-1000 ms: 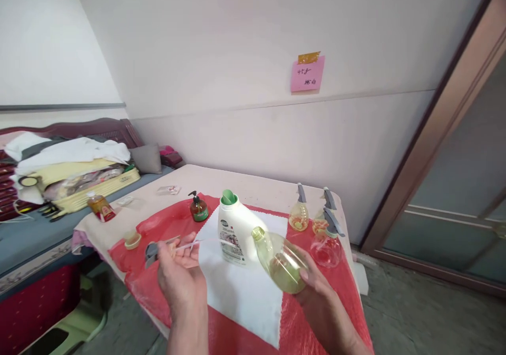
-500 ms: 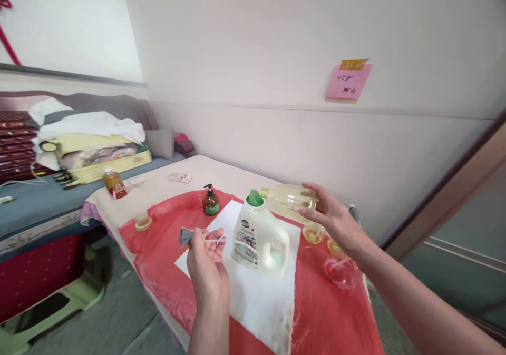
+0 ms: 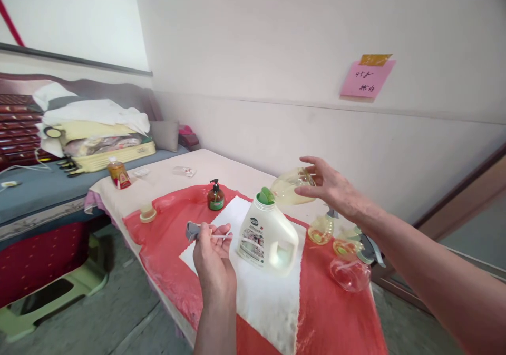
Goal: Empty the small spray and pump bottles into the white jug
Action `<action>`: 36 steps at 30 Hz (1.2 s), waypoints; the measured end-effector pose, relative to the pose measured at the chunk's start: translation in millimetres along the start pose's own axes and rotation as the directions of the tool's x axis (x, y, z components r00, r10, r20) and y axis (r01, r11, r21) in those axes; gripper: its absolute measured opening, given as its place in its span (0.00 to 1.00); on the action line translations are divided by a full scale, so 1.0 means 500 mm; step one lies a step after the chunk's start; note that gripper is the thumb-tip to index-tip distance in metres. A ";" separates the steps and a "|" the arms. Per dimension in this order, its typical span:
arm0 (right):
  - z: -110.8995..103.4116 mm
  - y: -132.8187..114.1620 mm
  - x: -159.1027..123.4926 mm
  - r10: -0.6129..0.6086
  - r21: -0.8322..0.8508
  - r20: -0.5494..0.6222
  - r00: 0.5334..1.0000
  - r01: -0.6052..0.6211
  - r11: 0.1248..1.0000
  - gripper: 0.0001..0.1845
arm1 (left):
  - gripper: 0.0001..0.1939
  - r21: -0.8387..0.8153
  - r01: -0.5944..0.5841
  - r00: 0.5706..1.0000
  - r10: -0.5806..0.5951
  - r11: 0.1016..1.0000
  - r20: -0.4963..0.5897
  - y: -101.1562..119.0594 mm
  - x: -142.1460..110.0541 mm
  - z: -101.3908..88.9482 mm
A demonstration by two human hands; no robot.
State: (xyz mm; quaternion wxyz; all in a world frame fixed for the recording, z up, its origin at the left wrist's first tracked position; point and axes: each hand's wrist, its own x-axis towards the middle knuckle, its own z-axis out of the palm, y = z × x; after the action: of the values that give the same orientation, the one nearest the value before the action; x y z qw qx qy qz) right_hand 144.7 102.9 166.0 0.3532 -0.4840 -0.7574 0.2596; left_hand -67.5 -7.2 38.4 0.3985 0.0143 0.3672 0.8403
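Observation:
My right hand (image 3: 330, 189) grips the base of a clear, yellowish plastic bottle (image 3: 286, 186). The bottle lies tilted, its neck end down at the green spout (image 3: 266, 196) in the mouth of a white detergent jug (image 3: 256, 226). Whether liquid is flowing cannot be made out. The jug stands upright on a white cloth (image 3: 269, 305). In front and left of it, my left hand (image 3: 216, 263) is closed on a grey spray head (image 3: 192, 230) with a thin pale tube pointing right.
A brown pump bottle (image 3: 216, 199) stands behind the cloth on a red sheet (image 3: 169, 265). At right are yellowish spray bottles (image 3: 321, 228) and a clear pinkish bottle (image 3: 350, 275). An amber bottle (image 3: 118, 174) and a small round container (image 3: 147, 214) stand left. A stool (image 3: 51, 297) is lower left.
My right hand has raised the bottle's base, so the bottle slopes more steeply toward the jug. My left hand still holds the spray head. The view has shifted slightly.

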 end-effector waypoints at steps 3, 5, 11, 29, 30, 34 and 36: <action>0.008 -0.015 0.017 0.003 0.007 -0.026 1.000 -0.003 1.000 0.39 | 0.17 -0.005 -0.002 1.000 0.002 1.000 0.002 0.005 0.005 -0.005; 0.014 -0.023 0.024 0.004 0.017 -0.040 0.999 -0.004 1.000 0.38 | 0.17 -0.013 -0.008 1.000 0.008 1.000 0.000 0.010 0.008 -0.007; 0.034 -0.056 0.038 -0.013 0.003 -0.103 0.995 0.013 1.000 0.29 | 0.16 -0.025 -0.008 1.000 0.008 1.000 -0.001 0.021 0.010 -0.010; 0.076 -0.117 0.051 -0.077 -0.114 -0.127 0.989 0.063 0.991 0.23 | 0.16 -0.058 0.001 1.000 -0.001 0.998 -0.002 0.046 0.016 -0.018; 0.076 -0.116 0.050 -0.080 -0.109 -0.125 0.989 0.066 0.992 0.23 | 0.16 -0.060 -0.003 1.000 0.003 0.998 -0.002 0.047 0.016 -0.019; 0.075 -0.111 0.045 -0.058 -0.090 -0.135 0.989 0.046 0.995 0.25 | 0.16 -0.061 -0.009 1.000 0.009 0.998 -0.006 0.047 0.014 -0.019; 0.070 -0.102 0.035 -0.043 -0.066 -0.145 0.989 0.034 0.997 0.29 | 0.16 -0.054 -0.009 1.000 0.009 0.998 -0.005 0.047 0.012 -0.019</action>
State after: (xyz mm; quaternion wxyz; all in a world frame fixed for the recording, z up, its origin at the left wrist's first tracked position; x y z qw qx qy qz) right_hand 84.2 96.8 186.5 0.3971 -0.4980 -0.7466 0.1923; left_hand -90.4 -18.5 44.8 0.3941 0.0034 0.3451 0.8518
